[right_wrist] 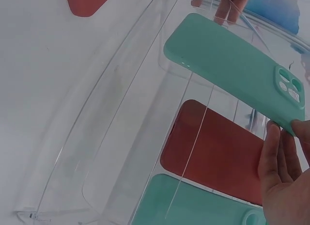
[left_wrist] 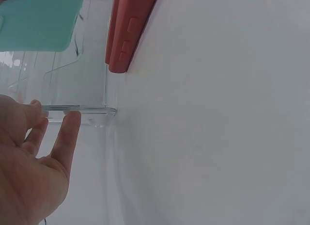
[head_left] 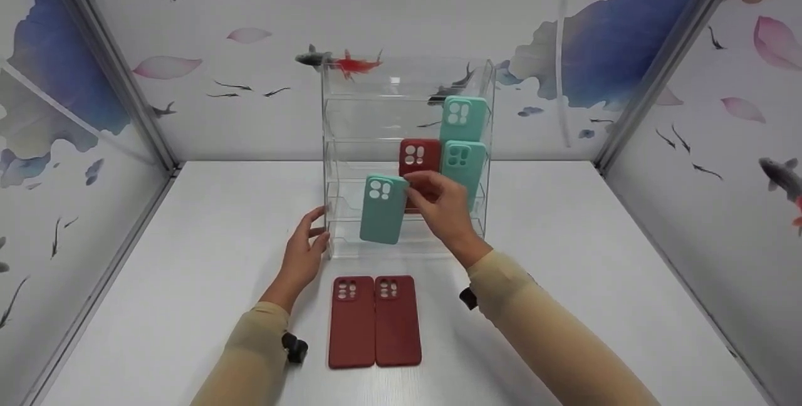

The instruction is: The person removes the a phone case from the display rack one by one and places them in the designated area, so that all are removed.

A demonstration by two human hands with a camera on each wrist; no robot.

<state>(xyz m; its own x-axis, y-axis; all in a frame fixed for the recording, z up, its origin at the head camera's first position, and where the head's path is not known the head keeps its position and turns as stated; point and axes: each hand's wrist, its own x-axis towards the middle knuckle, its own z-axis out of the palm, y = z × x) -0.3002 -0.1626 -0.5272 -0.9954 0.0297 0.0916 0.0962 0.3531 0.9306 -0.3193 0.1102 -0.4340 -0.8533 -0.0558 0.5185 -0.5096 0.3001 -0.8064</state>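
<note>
My right hand (head_left: 442,202) pinches a teal phone case (head_left: 383,215) by its upper right edge, thumb on one face. This case is tilted slightly, in front of a clear acrylic tiered rack (head_left: 407,246). Behind the hand, a red phone case (head_left: 421,152) stands in the rack, partly hidden. To its right are two more teal cases, an upper teal case (head_left: 463,121) and a lower teal case (head_left: 462,171). My left hand (head_left: 304,259) rests its fingertips against the rack's left side panel (left_wrist: 80,108).
Two red phone cases, a left red case (head_left: 351,331) and a right red case (head_left: 399,331), lie side by side on the white table (head_left: 207,281) in front of the rack. Patterned walls (head_left: 263,5) enclose the table at the back and both sides.
</note>
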